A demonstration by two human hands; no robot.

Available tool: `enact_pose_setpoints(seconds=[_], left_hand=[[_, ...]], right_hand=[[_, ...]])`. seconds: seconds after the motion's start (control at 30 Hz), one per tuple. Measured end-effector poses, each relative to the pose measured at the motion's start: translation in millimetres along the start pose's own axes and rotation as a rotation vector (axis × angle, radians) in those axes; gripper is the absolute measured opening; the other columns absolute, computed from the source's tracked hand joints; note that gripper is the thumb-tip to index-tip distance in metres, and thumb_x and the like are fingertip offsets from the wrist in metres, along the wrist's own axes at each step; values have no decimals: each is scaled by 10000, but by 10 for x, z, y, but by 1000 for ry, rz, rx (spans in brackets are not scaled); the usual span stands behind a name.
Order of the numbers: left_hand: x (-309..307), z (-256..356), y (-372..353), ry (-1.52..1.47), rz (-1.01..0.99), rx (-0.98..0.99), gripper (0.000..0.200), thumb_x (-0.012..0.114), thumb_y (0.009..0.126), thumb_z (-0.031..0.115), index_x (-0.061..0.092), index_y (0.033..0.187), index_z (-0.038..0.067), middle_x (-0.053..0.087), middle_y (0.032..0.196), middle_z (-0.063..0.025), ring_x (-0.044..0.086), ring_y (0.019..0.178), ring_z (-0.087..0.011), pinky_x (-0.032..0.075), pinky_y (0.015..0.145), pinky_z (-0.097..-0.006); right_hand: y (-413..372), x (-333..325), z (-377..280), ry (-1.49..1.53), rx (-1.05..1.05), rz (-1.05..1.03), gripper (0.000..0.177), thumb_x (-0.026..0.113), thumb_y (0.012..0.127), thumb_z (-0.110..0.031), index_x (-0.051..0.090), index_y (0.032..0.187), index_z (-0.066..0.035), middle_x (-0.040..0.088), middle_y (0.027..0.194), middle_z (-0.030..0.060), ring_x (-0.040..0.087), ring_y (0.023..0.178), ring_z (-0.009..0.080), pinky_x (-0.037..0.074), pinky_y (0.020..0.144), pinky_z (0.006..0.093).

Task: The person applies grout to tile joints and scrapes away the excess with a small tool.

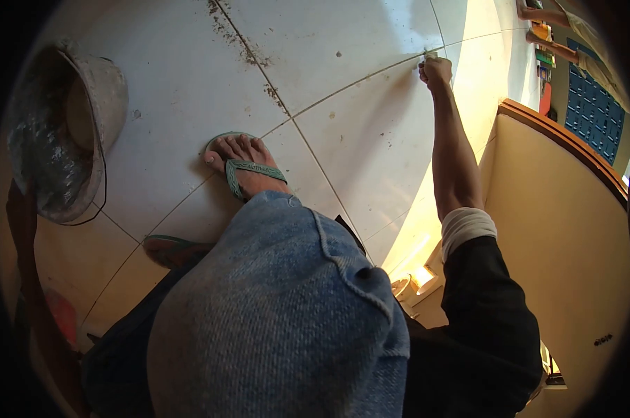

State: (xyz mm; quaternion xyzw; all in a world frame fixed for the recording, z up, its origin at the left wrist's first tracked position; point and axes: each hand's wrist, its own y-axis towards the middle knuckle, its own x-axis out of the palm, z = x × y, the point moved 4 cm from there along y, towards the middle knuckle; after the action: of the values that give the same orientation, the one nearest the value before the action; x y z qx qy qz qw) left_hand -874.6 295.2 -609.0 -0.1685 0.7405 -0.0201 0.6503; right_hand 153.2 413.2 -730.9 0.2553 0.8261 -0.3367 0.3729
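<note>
At the far left, my left hand (pixel 21 202) grips the rim of a dirty bucket (pixel 109 94); shadow hides part of its fingers. The bucket is tipped so that its mouth faces left, with a wet-looking grey film inside and a thin wire handle hanging down. My right arm stretches out across the tiled floor (pixel 357 153). The right hand (pixel 437 72) is a closed fist low over a joint between tiles. A small pale bit (pixel 430 53) shows just beyond its knuckles, too small to name.
My foot in a green flip-flop (pixel 249 164) rests on the tiles. Brown crumbs (pixel 235 38) lie along a joint. To the right stands a cream wall (pixel 558 258) with a wooden edge (pixel 565 139). Another person's legs (pixel 552 45) appear at the upper right, near a blue panel (pixel 593 111).
</note>
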Motion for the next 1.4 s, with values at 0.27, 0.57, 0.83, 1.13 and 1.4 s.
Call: enact_pose_setpoints(seconds=[0.27, 0.57, 0.83, 1.13, 1.4], left_hand=[[-84, 40, 118, 88, 23, 37, 646, 574, 1001, 415, 464, 1463, -23, 596, 1366, -274, 573, 1273, -430, 464, 1037, -472], [-378, 509, -19, -54, -102, -150, 636, 561, 1016, 413, 462, 1468, -23, 596, 1372, -272, 576, 1277, -423, 463, 1050, -460], [-224, 297, -128, -112, -86, -31, 637, 560, 1015, 422, 469, 1465, -20, 604, 1360, -276, 581, 1269, -427, 465, 1043, -467], [-64, 107, -126, -74, -47, -18, 636, 565, 1011, 426, 477, 1460, -16, 608, 1352, -276, 585, 1264, -426, 465, 1038, -469], [72, -109, 22, -6, -1, 27, 635, 569, 1007, 429, 483, 1455, -13, 612, 1345, -276, 588, 1260, -424, 466, 1033, -470]], right_hand=[[-1784, 554, -71, 132, 21, -91, 390, 617, 1020, -253, 608, 755, 33, 610, 622, 97, 536, 455, 147, 428, 404, 310], [-2475, 727, -41, 192, 38, -326, 356, 589, 1022, -270, 619, 808, 12, 585, 624, 75, 494, 446, 122, 380, 393, 295], [472, -376, 118, 344, 39, -73, 278, 573, 1011, -198, 559, 777, -49, 541, 644, 39, 440, 438, 91, 322, 372, 247], [1032, -341, 275, 276, 85, -127, 302, 572, 994, -142, 610, 768, 55, 591, 645, 103, 494, 442, 137, 383, 372, 300], [-310, 124, 101, 146, -1, -165, 347, 578, 1019, -214, 619, 782, 36, 631, 661, 107, 547, 464, 150, 461, 426, 306]])
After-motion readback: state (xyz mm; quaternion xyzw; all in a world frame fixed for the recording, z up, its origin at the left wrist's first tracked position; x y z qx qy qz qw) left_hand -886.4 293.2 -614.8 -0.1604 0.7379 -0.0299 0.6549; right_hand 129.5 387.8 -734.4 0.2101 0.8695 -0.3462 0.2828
